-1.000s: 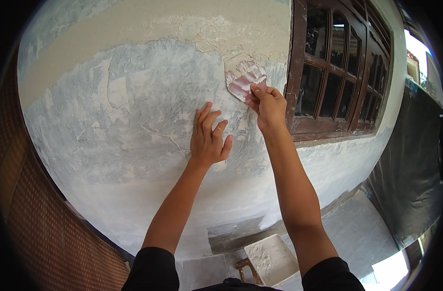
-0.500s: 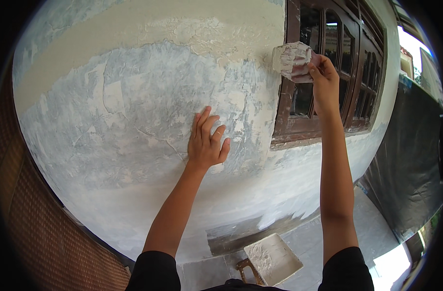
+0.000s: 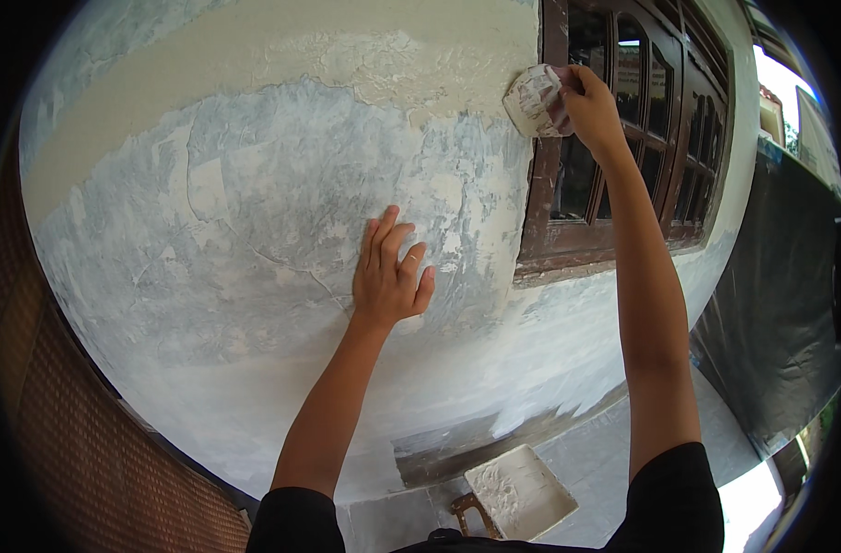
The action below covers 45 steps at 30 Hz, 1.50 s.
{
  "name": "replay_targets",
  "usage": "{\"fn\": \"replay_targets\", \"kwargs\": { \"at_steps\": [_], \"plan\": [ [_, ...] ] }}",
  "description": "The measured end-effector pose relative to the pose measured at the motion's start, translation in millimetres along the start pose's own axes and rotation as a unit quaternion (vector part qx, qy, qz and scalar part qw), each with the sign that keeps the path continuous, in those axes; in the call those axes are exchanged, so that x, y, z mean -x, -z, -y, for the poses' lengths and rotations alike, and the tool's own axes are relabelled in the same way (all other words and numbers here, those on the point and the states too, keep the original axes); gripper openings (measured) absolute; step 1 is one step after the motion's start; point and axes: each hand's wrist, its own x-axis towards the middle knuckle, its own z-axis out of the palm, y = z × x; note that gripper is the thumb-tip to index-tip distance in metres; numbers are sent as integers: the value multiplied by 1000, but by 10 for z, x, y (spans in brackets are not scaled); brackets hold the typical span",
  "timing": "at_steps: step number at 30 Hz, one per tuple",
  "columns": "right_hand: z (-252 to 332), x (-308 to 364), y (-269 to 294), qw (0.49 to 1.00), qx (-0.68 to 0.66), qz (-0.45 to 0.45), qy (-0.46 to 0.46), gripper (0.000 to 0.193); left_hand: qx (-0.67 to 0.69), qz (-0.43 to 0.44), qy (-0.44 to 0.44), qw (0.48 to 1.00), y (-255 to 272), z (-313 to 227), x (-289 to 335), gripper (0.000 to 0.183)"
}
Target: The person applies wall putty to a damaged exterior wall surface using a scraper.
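Black sleeves (image 3: 296,521) are seen nearest, behind both sets of fingers. Left hand (image 3: 388,276): fingers loosely spread, apparently laid against the skimmed wall (image 3: 282,212), nothing held. Right hand (image 3: 591,106), up and to the right of the left fingers: fingers closed in a pinch on a pinkish putty spreader (image 3: 536,100), its face smeared with white paste. Spreader is placed just left of the right fingers, overlapping the seam between wall and brown window frame (image 3: 542,217); contact can't be told. Just changed: spreader has been taken from the wall face, over to the frame side, and tilted; left hand barely shifted. Work is thus judged to be at the wall's border. Free edge is pointed left and somewhat down, away from the right fingers; long axis seems to run the same way, foreshortened, so unsure. Farther off, a paste tray (image 3: 549,498) is seen well below the left fingers, rightward; black sheeting (image 3: 770,295) is hung well right of the right fingers.
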Motion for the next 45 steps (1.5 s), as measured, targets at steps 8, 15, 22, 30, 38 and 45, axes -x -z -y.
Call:
{"fn": "replay_targets", "kwargs": {
  "at_steps": [8, 15, 22, 30, 38, 45],
  "plan": [
    [44, 31, -107, 999, -34, -2, -29, 33, -3, 8, -1, 1000, 17, 9, 16, 29],
    [-106, -10, -194, 998, -7, -1, 58, 31, -5, 14, -2, 1000, -1, 1, 12, 29],
    [-141, -46, -39, 998, -64, -19, -3, 34, -5, 14, -2, 1000, 6, -14, -7, 30],
    [43, 30, 55, 997, -55, -31, -52, 36, 0, 20, 2, 1000, 1, -25, 8, 29],
    [-74, 63, -108, 998, 5, -61, -1, 33, 4, 18, -2, 1000, -10, -5, 4, 29],
    [-97, 100, -119, 999, -6, -43, 30, 31, 1, 25, -1, 1000, -2, -8, 18, 30]
  ]
}}
